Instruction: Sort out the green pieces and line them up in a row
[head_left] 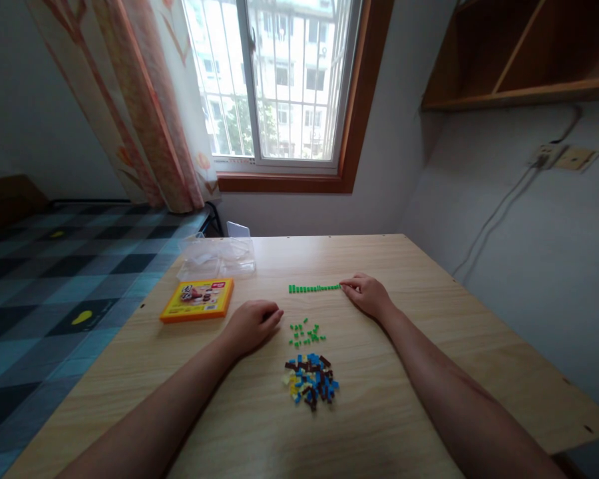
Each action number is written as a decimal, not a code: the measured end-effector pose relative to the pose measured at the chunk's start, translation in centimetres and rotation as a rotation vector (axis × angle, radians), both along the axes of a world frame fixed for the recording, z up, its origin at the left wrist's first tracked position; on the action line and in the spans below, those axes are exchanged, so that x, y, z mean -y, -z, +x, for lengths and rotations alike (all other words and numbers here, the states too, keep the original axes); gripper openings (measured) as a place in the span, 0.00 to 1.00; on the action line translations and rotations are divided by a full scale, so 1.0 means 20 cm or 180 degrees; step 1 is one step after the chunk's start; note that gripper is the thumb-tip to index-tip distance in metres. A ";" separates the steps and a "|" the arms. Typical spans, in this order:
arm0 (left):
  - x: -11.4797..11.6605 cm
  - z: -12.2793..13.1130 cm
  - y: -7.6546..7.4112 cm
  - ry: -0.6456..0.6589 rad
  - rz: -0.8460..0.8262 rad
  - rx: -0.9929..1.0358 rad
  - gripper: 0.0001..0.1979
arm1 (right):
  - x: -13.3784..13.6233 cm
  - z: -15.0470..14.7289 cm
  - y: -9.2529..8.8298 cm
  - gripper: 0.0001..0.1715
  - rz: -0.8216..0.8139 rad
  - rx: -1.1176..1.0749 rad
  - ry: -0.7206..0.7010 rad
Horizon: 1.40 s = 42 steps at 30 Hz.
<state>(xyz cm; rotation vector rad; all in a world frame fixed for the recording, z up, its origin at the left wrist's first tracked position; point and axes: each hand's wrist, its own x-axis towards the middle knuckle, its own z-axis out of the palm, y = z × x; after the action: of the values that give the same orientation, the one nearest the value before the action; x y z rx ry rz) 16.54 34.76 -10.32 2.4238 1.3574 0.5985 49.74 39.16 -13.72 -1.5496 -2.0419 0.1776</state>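
A row of small green toy bricks (314, 289) runs left to right across the middle of the table. At its right end my right hand (367, 294) has thumb and fingertips pinched on a green brick, mostly covered by the fingers. My left hand (253, 324) rests on the wood with its fingers curled in, and nothing shows in it. Just right of it lies a loose scatter of green bricks (307, 334). Nearer to me is a mixed pile of blue, brown and yellow bricks (312, 379).
An orange and yellow box (198, 301) lies flat on the table's left side. Behind it stand clear plastic trays (217, 258). The wooden table (389, 406) meets a checked bed (70, 266) at left and a wall at right. A window is ahead.
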 end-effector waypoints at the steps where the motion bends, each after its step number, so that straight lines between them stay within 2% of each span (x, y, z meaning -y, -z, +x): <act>1: 0.00 0.00 0.00 -0.0004 0.0003 -0.0015 0.18 | 0.00 0.00 -0.01 0.14 0.0023 -0.0034 -0.0021; 5: 0.00 0.00 0.00 0.0013 0.0008 -0.0034 0.17 | 0.06 -0.07 -0.04 0.14 0.0192 -0.0111 -0.0260; 9: 0.00 0.01 0.00 0.0003 0.0015 -0.0041 0.17 | 0.18 -0.22 -0.08 0.14 0.0191 -0.0113 -0.0826; 13: 0.00 0.01 0.01 -0.0035 0.0024 -0.0049 0.18 | 0.26 -0.36 -0.10 0.12 0.0108 -0.0047 -0.1589; 16: 0.00 0.00 0.01 -0.0013 0.0016 -0.0021 0.17 | 0.27 -0.39 -0.10 0.12 0.0093 0.0128 -0.1768; 21: 0.00 0.00 0.01 -0.0015 0.0023 -0.0032 0.17 | 0.24 -0.32 -0.11 0.12 0.0098 0.0233 -0.1507; 25: 0.00 0.00 0.01 -0.0032 -0.0013 -0.0021 0.17 | 0.19 -0.21 -0.11 0.08 -0.0023 0.0188 -0.1181; 32: 0.00 0.00 0.01 -0.0015 -0.0022 0.0017 0.16 | 0.10 -0.03 -0.09 0.08 -0.0108 0.0254 -0.0734; 42: 0.00 0.00 0.01 0.0003 0.0008 -0.0002 0.16 | 0.09 0.04 -0.09 0.08 -0.0127 0.0222 -0.0561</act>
<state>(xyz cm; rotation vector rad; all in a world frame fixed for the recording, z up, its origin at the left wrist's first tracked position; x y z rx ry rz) 16.45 34.73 -10.54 2.4268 1.3567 0.5995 50.45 37.34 -11.83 -1.4163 -2.2430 0.2356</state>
